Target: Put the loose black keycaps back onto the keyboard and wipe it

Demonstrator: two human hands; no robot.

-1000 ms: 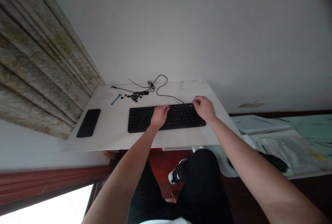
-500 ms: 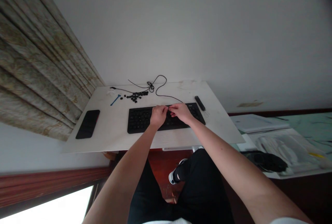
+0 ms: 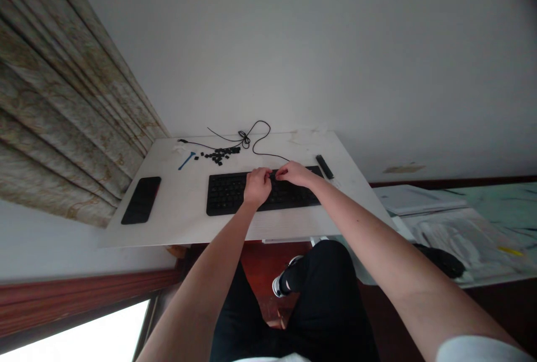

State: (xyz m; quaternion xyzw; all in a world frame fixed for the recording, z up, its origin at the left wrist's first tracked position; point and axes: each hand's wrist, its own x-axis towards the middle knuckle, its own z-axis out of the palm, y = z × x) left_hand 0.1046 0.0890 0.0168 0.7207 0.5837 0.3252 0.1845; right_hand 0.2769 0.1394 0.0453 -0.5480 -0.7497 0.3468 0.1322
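Observation:
A black keyboard lies on a small white table. My left hand rests curled on the keyboard's middle, fingers closed on its top rows. My right hand is right beside it, fingertips pinched together at the keyboard's upper edge and meeting the left fingers. What the fingers pinch is too small to make out. A small black bar-shaped tool lies on the table just right of the keyboard's far corner.
A heap of loose black keycaps and a blue tool lie at the back left, with the tangled black cable behind. A black phone sits at the left edge. Curtain left, papers on a surface right.
My right hand has left the table's right side, where the black tool now lies, and has come in to meet my left hand over the keyboard's middle.

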